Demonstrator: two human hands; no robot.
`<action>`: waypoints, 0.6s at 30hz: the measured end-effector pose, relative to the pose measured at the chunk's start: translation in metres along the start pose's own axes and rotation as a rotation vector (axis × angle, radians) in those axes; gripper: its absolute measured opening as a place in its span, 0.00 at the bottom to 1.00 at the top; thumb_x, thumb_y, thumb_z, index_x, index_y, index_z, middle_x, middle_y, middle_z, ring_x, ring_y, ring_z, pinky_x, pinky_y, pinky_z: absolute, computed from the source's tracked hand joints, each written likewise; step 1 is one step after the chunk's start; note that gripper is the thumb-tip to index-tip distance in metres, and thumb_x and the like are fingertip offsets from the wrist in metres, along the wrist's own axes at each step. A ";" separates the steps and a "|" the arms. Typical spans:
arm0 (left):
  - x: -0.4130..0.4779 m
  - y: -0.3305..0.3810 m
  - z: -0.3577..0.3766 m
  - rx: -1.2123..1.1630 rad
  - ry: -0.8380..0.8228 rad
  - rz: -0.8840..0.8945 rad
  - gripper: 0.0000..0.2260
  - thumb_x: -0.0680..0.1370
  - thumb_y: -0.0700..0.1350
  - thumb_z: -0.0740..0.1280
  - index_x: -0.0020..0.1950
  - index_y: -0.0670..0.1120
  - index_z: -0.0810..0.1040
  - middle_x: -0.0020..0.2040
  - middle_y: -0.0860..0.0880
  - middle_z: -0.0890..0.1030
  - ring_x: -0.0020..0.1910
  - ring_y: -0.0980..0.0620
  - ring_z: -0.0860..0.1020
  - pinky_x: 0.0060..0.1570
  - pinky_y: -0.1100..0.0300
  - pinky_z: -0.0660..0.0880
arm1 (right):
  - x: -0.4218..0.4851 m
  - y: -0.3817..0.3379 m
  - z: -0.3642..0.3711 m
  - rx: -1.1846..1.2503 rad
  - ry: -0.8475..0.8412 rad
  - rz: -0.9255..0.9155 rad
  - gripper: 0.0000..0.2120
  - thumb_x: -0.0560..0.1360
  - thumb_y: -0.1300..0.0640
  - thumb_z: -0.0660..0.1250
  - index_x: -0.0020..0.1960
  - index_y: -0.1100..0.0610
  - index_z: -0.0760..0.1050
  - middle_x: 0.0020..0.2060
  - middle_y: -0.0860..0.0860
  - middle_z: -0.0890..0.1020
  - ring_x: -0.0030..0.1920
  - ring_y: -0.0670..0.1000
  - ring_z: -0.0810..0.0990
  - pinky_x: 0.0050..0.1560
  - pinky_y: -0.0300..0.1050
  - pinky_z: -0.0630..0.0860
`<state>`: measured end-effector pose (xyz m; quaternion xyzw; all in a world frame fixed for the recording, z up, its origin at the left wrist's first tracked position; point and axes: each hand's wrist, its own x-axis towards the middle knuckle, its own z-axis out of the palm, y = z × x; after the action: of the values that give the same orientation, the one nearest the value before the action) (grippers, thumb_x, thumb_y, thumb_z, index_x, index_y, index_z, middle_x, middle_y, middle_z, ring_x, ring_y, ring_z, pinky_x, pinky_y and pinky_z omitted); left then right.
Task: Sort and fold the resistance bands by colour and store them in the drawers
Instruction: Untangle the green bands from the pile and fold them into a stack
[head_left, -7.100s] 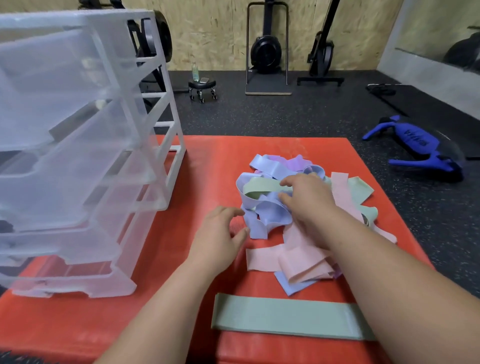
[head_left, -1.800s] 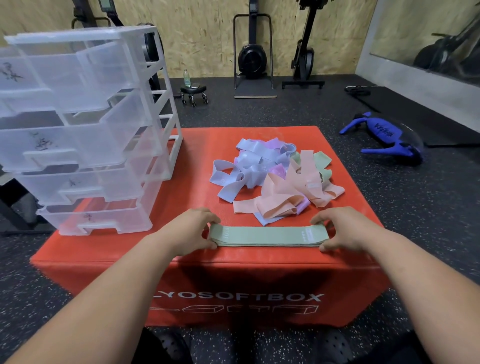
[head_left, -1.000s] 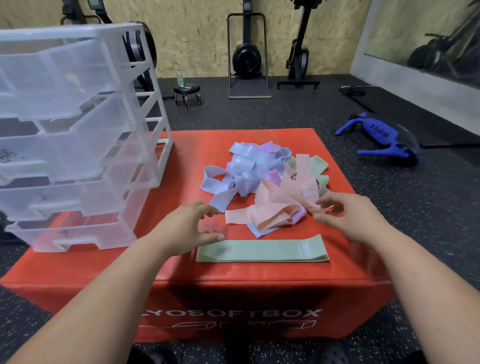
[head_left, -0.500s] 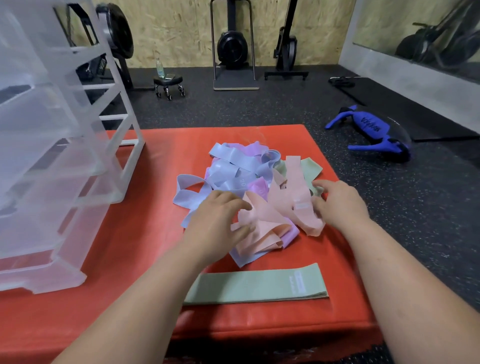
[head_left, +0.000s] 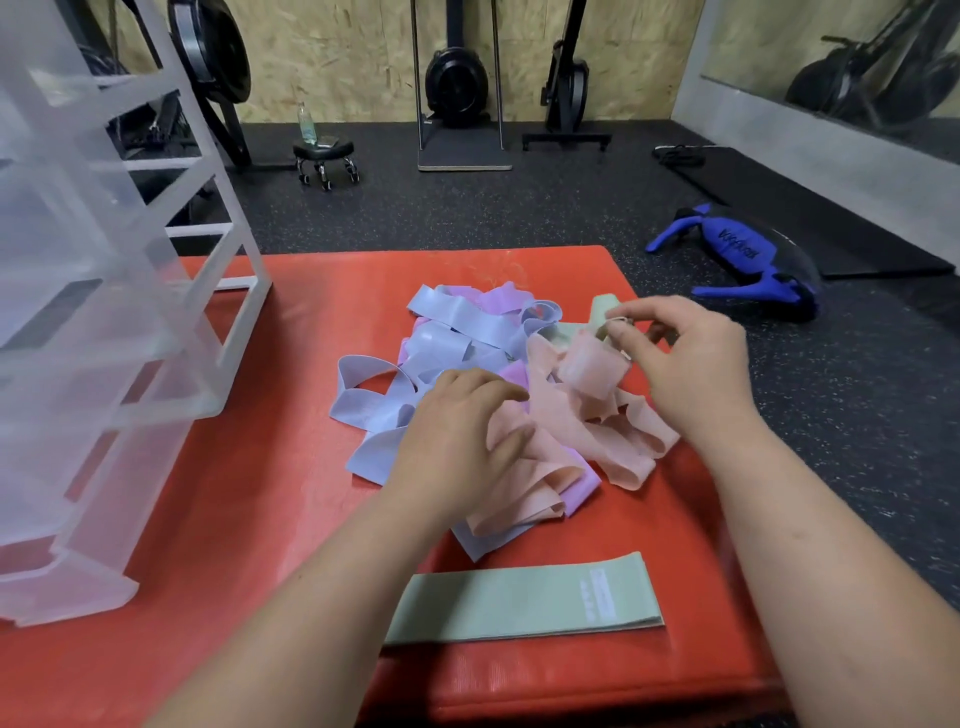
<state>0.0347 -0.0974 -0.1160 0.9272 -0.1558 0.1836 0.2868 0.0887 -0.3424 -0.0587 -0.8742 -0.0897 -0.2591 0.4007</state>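
- Left hand (head_left: 457, 441) — fingers straight, pressing the pink bands (head_left: 571, 431).
- Right hand (head_left: 691, 364) — pinching a loose green band (head_left: 602, 309).
- Flattened green band (head_left: 519, 597) — lying on the red box (head_left: 260, 493).

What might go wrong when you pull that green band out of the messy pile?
The right hand pinches the tangled green band, which looks tucked under the pink bands. Pulling it may drag those off the right side of the red box. The left hand only rests on the pile, so the pile may slide. The flat green band lies near the front edge, where a forearm could knock it off.
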 end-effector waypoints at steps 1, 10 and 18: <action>0.000 0.000 -0.001 -0.009 0.027 -0.015 0.14 0.79 0.53 0.72 0.64 0.54 0.82 0.60 0.55 0.80 0.61 0.48 0.75 0.61 0.48 0.75 | 0.000 -0.005 -0.002 0.032 0.002 -0.016 0.05 0.75 0.53 0.75 0.50 0.46 0.86 0.43 0.41 0.84 0.41 0.46 0.79 0.45 0.38 0.73; 0.000 0.006 -0.005 -0.152 0.102 -0.075 0.20 0.80 0.58 0.71 0.71 0.55 0.78 0.63 0.57 0.80 0.63 0.52 0.76 0.63 0.54 0.73 | -0.013 -0.016 0.009 0.130 -0.186 0.064 0.10 0.73 0.55 0.79 0.50 0.46 0.82 0.41 0.44 0.86 0.41 0.50 0.83 0.45 0.37 0.77; 0.004 0.010 -0.011 -0.331 0.099 -0.190 0.09 0.80 0.50 0.74 0.59 0.56 0.84 0.47 0.60 0.85 0.51 0.58 0.82 0.51 0.60 0.76 | -0.023 -0.034 0.031 0.161 -0.292 -0.030 0.06 0.72 0.48 0.79 0.46 0.45 0.84 0.38 0.40 0.85 0.38 0.46 0.81 0.43 0.41 0.76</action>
<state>0.0315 -0.0995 -0.1016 0.8678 -0.0815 0.1731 0.4587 0.0686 -0.2953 -0.0655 -0.8662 -0.1805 -0.1272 0.4482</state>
